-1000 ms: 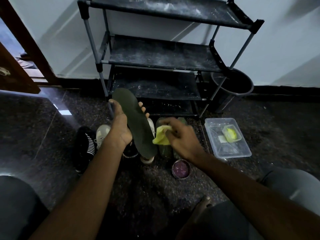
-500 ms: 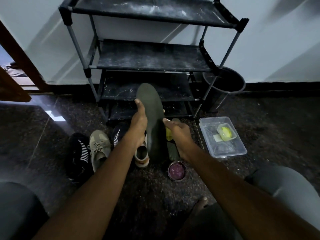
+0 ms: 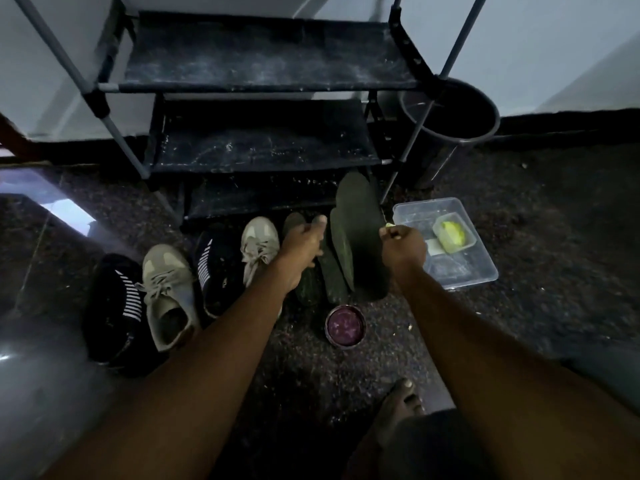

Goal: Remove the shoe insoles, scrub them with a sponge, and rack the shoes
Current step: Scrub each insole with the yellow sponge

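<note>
Dark insoles (image 3: 360, 237) lie overlapping at the foot of the rack (image 3: 263, 74). My right hand (image 3: 403, 245) clenches the yellow sponge (image 3: 390, 225) before the rack. My left hand (image 3: 303, 245) rests over one insole, and I cannot tell whether it grips. Pulling that one could drag its neighbours askew.

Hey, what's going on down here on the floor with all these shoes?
A person sits on the floor in front of a shoe rack, cleaning insoles. Their right hand grips a yellow sponge, which barely shows. The left hand, fingers loose, reaches over the dark insoles laid out on the floor. The beige sneakers and black striped shoes stand in a row on the floor, not yet racked.
</note>
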